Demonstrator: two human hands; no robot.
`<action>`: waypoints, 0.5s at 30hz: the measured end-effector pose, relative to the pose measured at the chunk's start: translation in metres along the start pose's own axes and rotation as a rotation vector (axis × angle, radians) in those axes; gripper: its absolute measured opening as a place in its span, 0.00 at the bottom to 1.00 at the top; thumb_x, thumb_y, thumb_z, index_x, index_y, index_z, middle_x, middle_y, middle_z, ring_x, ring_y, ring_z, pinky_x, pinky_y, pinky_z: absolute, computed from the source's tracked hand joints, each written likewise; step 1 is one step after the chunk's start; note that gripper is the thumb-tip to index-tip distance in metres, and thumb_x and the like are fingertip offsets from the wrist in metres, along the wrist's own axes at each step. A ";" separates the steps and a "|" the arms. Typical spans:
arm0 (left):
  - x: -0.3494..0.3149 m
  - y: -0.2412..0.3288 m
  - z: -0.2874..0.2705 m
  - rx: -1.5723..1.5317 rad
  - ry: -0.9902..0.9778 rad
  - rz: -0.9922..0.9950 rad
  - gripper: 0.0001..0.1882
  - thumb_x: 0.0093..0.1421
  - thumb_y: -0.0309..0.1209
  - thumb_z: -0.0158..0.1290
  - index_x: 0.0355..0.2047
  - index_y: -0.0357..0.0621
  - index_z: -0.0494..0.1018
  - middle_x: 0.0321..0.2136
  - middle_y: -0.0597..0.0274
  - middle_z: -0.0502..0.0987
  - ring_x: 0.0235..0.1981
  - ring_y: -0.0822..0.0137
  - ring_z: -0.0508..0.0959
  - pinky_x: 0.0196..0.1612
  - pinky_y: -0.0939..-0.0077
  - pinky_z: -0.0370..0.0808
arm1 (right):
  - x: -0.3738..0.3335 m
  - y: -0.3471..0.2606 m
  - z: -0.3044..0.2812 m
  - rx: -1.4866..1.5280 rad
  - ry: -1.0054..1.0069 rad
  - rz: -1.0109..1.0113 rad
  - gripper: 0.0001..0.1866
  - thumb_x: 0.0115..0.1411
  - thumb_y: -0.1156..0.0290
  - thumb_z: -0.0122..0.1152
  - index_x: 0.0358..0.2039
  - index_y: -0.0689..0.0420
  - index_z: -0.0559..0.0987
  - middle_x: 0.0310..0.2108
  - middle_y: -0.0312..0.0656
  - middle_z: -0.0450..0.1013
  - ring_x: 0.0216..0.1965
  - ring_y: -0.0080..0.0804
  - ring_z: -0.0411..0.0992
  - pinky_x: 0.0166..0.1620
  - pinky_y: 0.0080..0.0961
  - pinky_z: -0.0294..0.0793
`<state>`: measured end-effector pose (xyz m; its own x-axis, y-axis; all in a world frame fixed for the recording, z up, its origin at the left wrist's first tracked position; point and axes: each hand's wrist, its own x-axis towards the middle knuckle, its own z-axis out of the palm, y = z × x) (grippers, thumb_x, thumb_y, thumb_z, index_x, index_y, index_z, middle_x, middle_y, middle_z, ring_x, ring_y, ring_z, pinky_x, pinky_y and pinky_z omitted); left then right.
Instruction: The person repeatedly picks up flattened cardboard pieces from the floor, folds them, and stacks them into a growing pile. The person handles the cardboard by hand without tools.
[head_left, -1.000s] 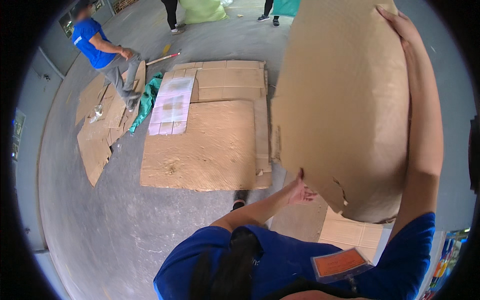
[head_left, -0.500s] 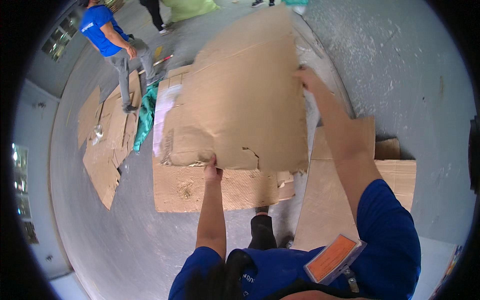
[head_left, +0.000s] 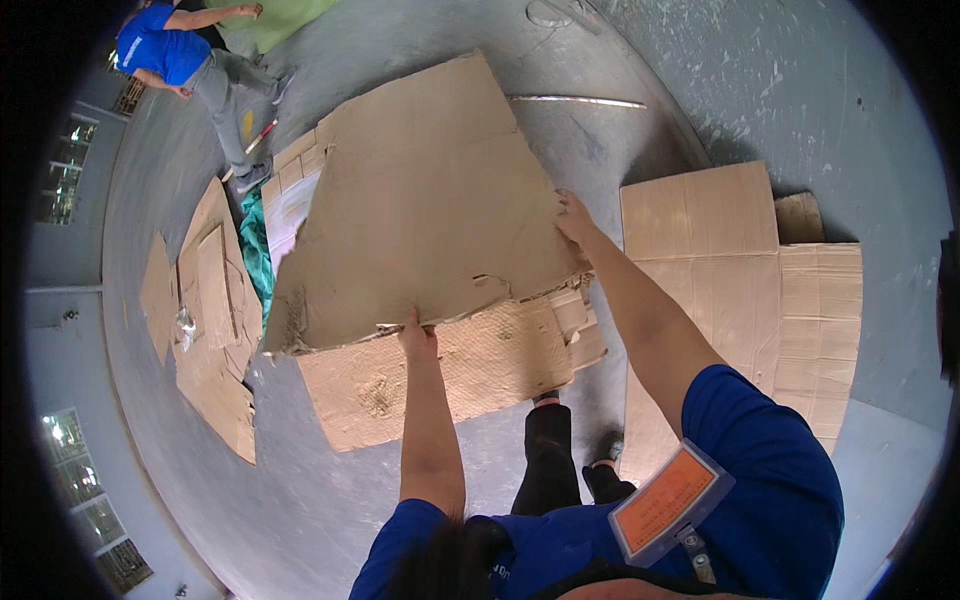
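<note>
A large brown cardboard sheet [head_left: 425,200] with torn, ragged edges is held out in front of me, tilted over a pile. At its near edge, my left hand [head_left: 418,338] grips with the thumb on top and the fingers underneath. My right hand [head_left: 573,215] is closed on the right edge, farther up. Below the held sheet lies a stack of cardboard [head_left: 470,365], its top piece stained and ridged. A pale lilac sheet [head_left: 290,215] shows from the stack's left side. The far part of the stack is mostly hidden.
More flattened cardboard [head_left: 700,260] lies on the right by the grey wall. Torn cardboard pieces [head_left: 215,330] and green cloth [head_left: 253,245] are on the left floor. A co-worker in a blue shirt [head_left: 165,45] walks at the far left. A thin pole [head_left: 580,100] lies behind the stack.
The held sheet has come down from a raised position and swung left, lying flatter over the stack. Both hands keep their grip. The co-worker has moved left with an arm stretched out.
</note>
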<state>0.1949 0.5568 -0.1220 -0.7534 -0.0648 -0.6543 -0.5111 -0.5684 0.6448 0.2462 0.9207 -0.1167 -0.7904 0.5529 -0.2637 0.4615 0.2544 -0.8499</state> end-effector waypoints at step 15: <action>0.077 -0.124 -0.073 -0.004 0.210 -0.261 0.15 0.55 0.27 0.44 0.44 0.38 0.61 0.40 0.55 0.67 0.40 0.60 0.69 0.40 0.63 0.71 | -0.157 0.120 0.008 -0.311 0.026 0.529 0.47 0.35 0.64 0.64 0.54 0.58 0.49 0.49 0.61 0.53 0.52 0.52 0.53 0.53 0.34 0.56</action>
<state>0.2302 0.5626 -0.2813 -0.4954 -0.0844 -0.8646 -0.6735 -0.5912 0.4437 0.4223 0.8582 -0.1814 -0.4142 0.6856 -0.5987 0.8874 0.1580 -0.4330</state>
